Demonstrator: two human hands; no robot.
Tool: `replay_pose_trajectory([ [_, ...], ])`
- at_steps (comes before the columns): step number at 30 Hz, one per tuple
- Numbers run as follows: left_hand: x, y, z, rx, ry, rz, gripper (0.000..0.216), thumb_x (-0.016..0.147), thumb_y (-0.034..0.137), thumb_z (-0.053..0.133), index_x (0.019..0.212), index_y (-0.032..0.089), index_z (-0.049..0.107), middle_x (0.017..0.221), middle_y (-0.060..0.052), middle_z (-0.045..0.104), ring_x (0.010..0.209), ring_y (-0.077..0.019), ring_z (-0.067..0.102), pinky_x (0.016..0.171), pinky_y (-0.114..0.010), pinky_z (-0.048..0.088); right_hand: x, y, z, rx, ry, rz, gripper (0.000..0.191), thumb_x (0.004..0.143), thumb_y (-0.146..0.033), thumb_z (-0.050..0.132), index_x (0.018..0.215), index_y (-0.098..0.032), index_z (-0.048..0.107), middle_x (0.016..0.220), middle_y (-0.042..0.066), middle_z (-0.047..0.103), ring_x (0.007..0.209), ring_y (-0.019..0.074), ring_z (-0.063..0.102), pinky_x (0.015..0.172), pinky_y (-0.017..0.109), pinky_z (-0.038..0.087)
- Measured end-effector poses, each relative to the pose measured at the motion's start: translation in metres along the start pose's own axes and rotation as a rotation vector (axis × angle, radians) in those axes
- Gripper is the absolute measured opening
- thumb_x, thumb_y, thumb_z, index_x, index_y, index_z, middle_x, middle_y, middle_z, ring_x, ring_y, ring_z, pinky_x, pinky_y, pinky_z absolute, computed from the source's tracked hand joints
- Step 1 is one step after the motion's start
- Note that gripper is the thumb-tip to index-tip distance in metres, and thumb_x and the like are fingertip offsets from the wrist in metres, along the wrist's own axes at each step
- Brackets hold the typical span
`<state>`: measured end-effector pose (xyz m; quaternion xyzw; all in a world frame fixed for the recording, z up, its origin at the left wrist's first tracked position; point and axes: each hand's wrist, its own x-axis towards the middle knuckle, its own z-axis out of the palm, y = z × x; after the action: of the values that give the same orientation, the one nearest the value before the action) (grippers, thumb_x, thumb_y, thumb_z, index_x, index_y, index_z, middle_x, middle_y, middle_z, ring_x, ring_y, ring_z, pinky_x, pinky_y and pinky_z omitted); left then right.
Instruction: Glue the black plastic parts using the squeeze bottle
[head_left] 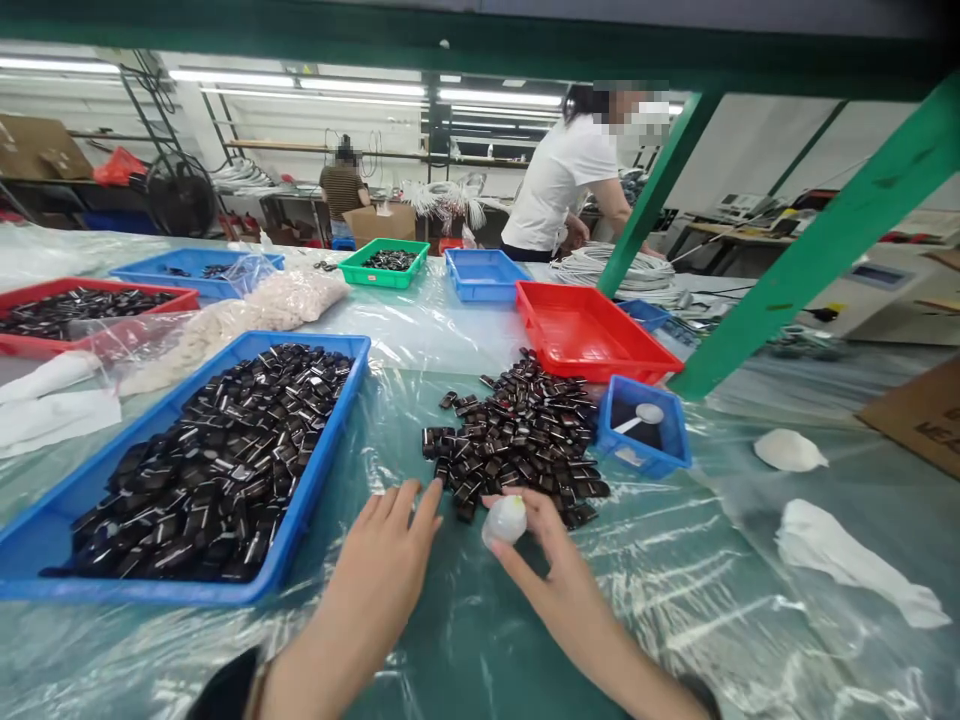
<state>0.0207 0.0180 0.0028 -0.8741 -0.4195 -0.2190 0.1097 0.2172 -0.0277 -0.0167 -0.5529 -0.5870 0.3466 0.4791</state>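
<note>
My right hand (551, 545) is closed around a small translucent white bottle (507, 520) with a yellowish tip, at the near edge of a loose pile of small dark rectangular pieces (525, 425). To its left, my left hand (394, 535) lies palm down with fingers stretched forward. Its index fingertip reaches the pile's near left edge; I cannot make out any piece in it. Left of that hand stands a long blue tray (311, 500) heaped with more dark pieces (217, 460).
Behind the pile sits a red tray (600, 335); a small blue bin (652, 462) with a white spoon (639, 417) is at its right. White cloths (855, 560) lie farther right. A green post (817, 240) slants across the right side. A co-worker (559, 180) bends over coiled cables (615, 268).
</note>
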Motion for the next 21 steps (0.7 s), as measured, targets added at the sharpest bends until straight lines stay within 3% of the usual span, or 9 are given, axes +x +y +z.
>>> replay_pose_trajectory([
  [3,0.016,0.011,0.032,-0.040,-0.059,-0.092,0.027,0.098,0.022,0.053,0.123,0.011,0.057,0.110,-0.011,0.066,0.091,-0.0241,0.067,0.076,-0.042,0.057,-0.005,0.000,0.003,-0.045,-0.047,0.040,0.024,0.087,-0.027,0.057,0.110,-0.024,0.054,0.112,0.007,0.068,0.108,0.0230,0.063,0.092,0.041,0.049],
  [7,0.028,0.000,0.050,-0.155,-0.115,-0.183,0.023,0.095,0.024,0.061,0.115,0.015,0.060,0.115,-0.008,0.063,0.096,-0.0223,0.065,0.081,-0.042,0.056,-0.009,-0.008,-0.002,-0.065,-0.069,0.069,0.025,0.085,-0.030,0.058,0.109,-0.023,0.054,0.107,0.007,0.069,0.102,0.0230,0.065,0.088,0.038,0.051],
  [13,0.008,-0.006,0.025,-0.435,-0.162,-0.233,0.018,0.097,0.016,0.052,0.114,0.014,0.058,0.105,-0.008,0.063,0.096,-0.0238,0.063,0.084,-0.043,0.053,-0.014,-0.019,-0.008,-0.078,-0.089,0.076,0.029,0.081,-0.029,0.065,0.109,-0.026,0.059,0.102,0.005,0.071,0.099,0.0239,0.065,0.083,0.034,0.050],
  [17,-0.004,-0.001,0.002,-0.653,-0.208,-0.282,0.019,0.101,0.022,0.036,0.095,0.019,0.053,0.088,-0.005,0.060,0.079,-0.0202,0.062,0.073,-0.033,0.052,-0.014,-0.020,-0.007,-0.046,-0.063,0.075,0.030,0.085,-0.035,0.060,0.113,-0.027,0.059,0.105,0.006,0.070,0.099,0.0237,0.065,0.083,0.033,0.050],
  [21,-0.005,-0.001,-0.007,-0.820,-0.280,-0.359,0.027,0.103,0.028,0.027,0.089,0.021,0.050,0.075,0.000,0.058,0.067,-0.0174,0.058,0.062,-0.025,0.047,-0.014,-0.021,-0.010,0.095,-0.081,0.123,0.032,0.086,-0.045,0.059,0.114,-0.030,0.061,0.106,0.005,0.071,0.091,0.0223,0.067,0.075,0.030,0.052],
])
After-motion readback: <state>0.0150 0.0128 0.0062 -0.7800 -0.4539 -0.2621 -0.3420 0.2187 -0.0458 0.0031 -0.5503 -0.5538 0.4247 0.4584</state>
